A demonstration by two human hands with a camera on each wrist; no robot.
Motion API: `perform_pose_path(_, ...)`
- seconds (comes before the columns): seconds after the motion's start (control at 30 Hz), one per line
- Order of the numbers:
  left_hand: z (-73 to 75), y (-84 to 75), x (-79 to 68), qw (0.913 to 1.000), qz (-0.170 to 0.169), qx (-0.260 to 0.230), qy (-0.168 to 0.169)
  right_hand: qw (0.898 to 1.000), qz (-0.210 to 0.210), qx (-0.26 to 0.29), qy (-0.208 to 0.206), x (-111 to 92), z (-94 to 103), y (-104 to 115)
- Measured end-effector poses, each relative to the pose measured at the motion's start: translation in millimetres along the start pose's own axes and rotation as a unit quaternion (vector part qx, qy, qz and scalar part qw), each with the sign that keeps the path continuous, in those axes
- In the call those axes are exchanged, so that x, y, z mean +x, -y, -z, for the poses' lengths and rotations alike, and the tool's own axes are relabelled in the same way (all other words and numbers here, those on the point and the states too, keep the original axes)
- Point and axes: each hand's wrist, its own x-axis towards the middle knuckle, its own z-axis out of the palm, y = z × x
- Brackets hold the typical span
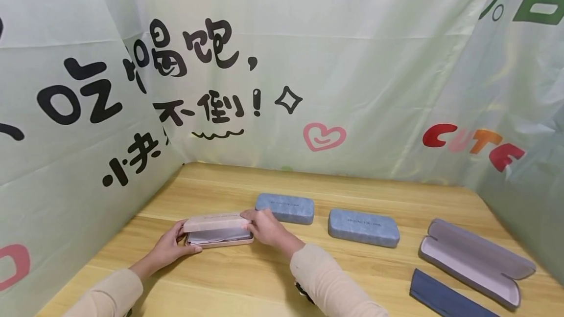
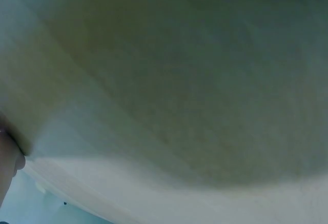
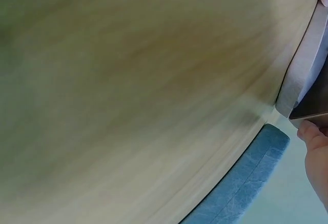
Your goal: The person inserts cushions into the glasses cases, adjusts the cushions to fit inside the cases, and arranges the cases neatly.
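Observation:
A pale pink glasses case (image 1: 216,222) lies on the table with its lid partly raised, and a light grey cloth (image 1: 220,235) shows inside. My left hand (image 1: 167,247) grips the case's left end, thumb at the bottom front corner and fingers up by the lid. At the right end, my right hand (image 1: 268,228) holds the lid between thumb and fingers. In the right wrist view, the right hand (image 3: 316,157) pinches the lid's corner, with the case (image 3: 300,75) gaping beside it. Only a bit of the left hand (image 2: 7,160) enters the left wrist view.
Two closed blue glasses cases (image 1: 286,208) stand behind and right of the pink one. Farther right, a mauve-grey glasses case (image 1: 467,270) lies wide open, with a flat dark blue piece (image 1: 449,296) in front. Printed fabric (image 1: 370,72) walls the wooden table (image 1: 229,287).

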Motion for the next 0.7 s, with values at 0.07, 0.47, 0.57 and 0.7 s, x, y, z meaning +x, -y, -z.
perform_pose_path(0.07,-0.7,-0.5,0.4,1.0000,0.006,0.001,0.002,1.000,0.015,-0.019,0.004,-2.4,-0.4,-0.2)
perform_pose_path(0.47,-2.8,-0.2,0.1,0.9996,0.024,-0.001,0.012,0.994,0.036,-0.099,0.022,-11.1,-7.3,3.1)
perform_pose_path(0.57,-2.0,-1.2,-0.4,0.9994,0.031,0.008,0.013,0.993,0.031,-0.112,0.020,-11.2,-8.0,5.2)
perform_pose_path(0.7,-1.1,0.2,-0.9,0.9991,0.036,0.016,0.018,0.993,0.020,-0.112,0.021,-13.0,-6.6,8.1)
